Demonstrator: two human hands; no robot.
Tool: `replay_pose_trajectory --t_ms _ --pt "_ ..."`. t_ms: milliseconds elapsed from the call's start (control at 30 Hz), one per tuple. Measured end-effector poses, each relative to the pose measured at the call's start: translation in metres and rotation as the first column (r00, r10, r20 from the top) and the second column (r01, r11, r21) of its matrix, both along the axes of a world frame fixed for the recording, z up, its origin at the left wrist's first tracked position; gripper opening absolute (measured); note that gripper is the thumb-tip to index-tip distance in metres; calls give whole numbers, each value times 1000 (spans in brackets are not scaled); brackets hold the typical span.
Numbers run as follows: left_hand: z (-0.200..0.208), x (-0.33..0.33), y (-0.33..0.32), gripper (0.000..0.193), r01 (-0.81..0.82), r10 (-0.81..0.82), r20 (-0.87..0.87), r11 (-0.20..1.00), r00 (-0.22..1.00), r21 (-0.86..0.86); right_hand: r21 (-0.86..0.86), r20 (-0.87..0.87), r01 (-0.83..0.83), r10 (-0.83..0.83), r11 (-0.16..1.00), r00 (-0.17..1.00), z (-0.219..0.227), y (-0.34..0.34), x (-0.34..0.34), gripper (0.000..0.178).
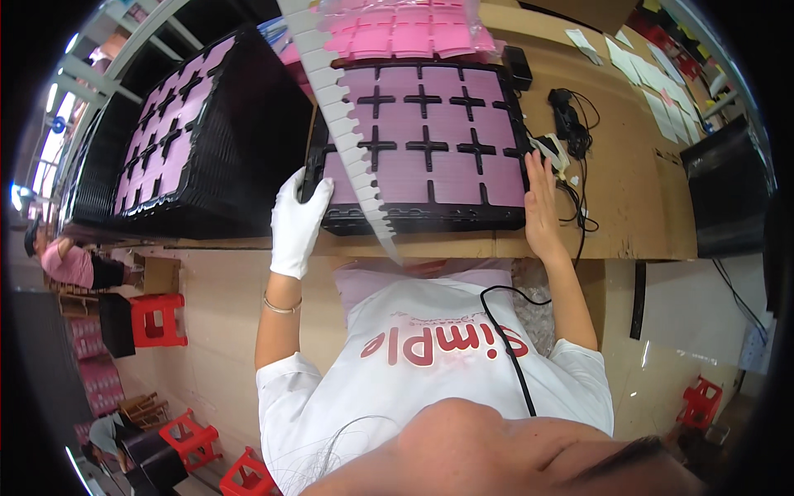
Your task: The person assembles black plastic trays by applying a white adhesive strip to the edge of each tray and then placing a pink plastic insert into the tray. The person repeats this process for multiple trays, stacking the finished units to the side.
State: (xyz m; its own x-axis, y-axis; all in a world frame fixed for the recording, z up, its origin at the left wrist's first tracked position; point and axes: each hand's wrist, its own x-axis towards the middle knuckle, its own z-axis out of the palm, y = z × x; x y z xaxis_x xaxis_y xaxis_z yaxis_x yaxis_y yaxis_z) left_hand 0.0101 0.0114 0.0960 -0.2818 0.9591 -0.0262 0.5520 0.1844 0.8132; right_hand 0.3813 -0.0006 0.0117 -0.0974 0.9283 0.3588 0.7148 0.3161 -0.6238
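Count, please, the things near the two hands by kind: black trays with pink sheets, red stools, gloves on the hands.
Black trays with pink sheets: 2, one under the hands and one stack to the left
Red stools: 4
White gloves: 1, on the left hand; the right hand is bare
Total: 7

Left hand (298,221), white-gloved, grips left edge of black tray (422,217) holding pink sheets (430,178); bare right hand (539,205) flat against right edge; tray on counter (620,190).
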Motion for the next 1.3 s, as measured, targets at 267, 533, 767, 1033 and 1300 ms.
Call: replay_pose_trajectory --t_ms 267,533,767,1033,1300 --pt "90 -12 -12 53 -118 -28 374 925 927 360 207 -318 99 -29 973 948 18 -6 7 65" --pt "174 -322 7 65 54 451 -652 797 610 602 113 -483 194 -116 975 868 2 -16 24 61" --pt "131 -454 43 38 -520 358 474 811 804 269 124 -378 183 -124 975 917 0 -21 11 54" --pt "152 -218 26 49 -44 285 -318 803 904 594 138 -330 176 -122 975 936 15 -19 -2 55" --pt "121 -119 -1 30 466 -31 -787 820 616 331 184 -151 9 19 983 988 30 -14 -30 54"
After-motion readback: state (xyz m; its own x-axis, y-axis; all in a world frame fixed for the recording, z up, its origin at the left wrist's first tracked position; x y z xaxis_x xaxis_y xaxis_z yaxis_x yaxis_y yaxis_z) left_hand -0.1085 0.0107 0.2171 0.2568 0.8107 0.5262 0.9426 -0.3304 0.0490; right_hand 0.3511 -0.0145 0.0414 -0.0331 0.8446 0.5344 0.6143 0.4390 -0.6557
